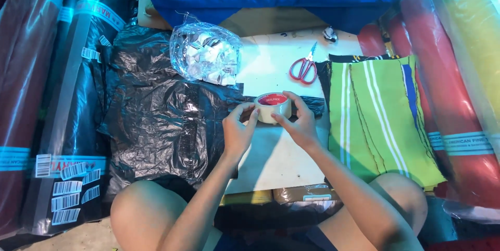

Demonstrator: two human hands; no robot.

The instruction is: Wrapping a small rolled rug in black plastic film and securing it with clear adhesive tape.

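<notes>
Nearest the camera, two bare knees are framing the scene, and both forearms are reaching forward over a pale board (271,162). The left hand (237,133) and the right hand (301,123) are meeting on a roll of tape (273,107) — pale with a red core — and are holding it between them above the board. The left fingers (253,116) are pressing its near left side; the right fingers (294,100) are curling over its far right edge, thumb on the near rim. Whether a loose tape end is being pinched is hard to tell at this distance.

Left of the left fingers, crumpled black plastic sheeting (156,120) is lying spread out. Right of the right fingers, a green striped fabric (380,120) is lying flat. Beyond the fingertips, a crinkled clear plastic bag (205,53) is sitting — and farther right, red-handled scissors (304,67) are resting on the board.
</notes>
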